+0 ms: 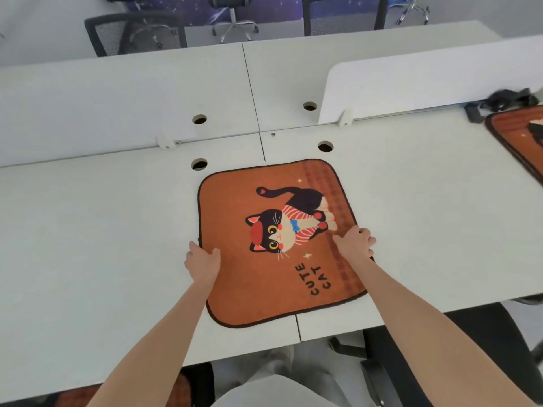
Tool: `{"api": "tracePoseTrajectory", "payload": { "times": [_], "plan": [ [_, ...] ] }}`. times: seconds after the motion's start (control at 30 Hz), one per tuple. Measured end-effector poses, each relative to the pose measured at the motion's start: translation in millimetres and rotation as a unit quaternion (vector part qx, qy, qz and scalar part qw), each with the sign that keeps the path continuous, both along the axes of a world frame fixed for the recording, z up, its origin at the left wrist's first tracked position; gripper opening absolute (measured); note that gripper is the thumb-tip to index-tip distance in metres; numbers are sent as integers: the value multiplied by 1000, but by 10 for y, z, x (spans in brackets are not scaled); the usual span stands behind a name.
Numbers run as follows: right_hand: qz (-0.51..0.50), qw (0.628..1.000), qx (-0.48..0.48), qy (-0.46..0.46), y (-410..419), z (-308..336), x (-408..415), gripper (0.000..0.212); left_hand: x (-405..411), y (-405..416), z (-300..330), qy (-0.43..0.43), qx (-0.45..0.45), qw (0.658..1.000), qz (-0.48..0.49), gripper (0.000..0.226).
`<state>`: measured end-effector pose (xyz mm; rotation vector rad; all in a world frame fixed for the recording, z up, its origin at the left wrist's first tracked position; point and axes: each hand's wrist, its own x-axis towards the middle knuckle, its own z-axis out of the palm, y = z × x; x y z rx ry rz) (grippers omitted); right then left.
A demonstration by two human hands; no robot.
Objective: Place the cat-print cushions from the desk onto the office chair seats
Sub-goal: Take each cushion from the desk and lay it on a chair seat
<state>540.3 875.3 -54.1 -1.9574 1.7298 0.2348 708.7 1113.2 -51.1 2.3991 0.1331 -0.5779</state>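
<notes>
A person's two bare hands gripped an orange cat-print cushion point(279, 242) that lay flat on a white desk point(102, 230), its near corner close to the desk's front edge and straddling the seam between two desktop panels. The left hand point(202, 261) pinched the cushion's left edge, thumb on top of the fabric and fingers curled round the dark piping; the right hand point(354, 242) clasped the cushion's right edge, thumb on the striped border and fingers wrapped over the side. The cushion's print, a black-and-cream cat in a red beret above the words "CUTE CAT", lay turned sideways to the camera. Just beyond the cushion's far edge sat two round cable holes point(325, 147) in the desktop, and past those a low white divider panel point(411, 86) stood along the desk's back edge. Well to the cushion's right, at the frame's border, a second orange cushion point(520, 139) lay on the same desk, only partly in view, with a dark tangled object point(508, 98) just behind it. Below the cushion's right side, under the desk's front edge, the black back of an office chair point(458, 348) showed beside the person's grey-trousered legs point(273, 380). Farther off than the cushion, across the facing desk, more black chairs point(135, 32) stood on the floor.
</notes>
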Motion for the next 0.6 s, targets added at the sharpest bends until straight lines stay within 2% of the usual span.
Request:
{"api": "tracePoseTrajectory", "payload": {
  "times": [0.13, 0.3, 0.47, 0.6],
  "plan": [
    [-22, 1000, -1, -15, -116, 9, -114, 54, 39, -69, 16, -37, -32, 999, -3, 55],
    [-66, 984, 18, -162, -149, 73, -588, 28, -39, -434, 169, -93, -88, 986, -107, 28],
    [-182, 964, -32, -189, -130, 176, -1769, 25, -640, -1231, 367, -74, -96, 956, -267, 24],
    [-314, 932, -51, -174, -9, 214, -3021, 36, -1667, -1839, 420, -69, -114, 906, -402, 28]
  ]
}}
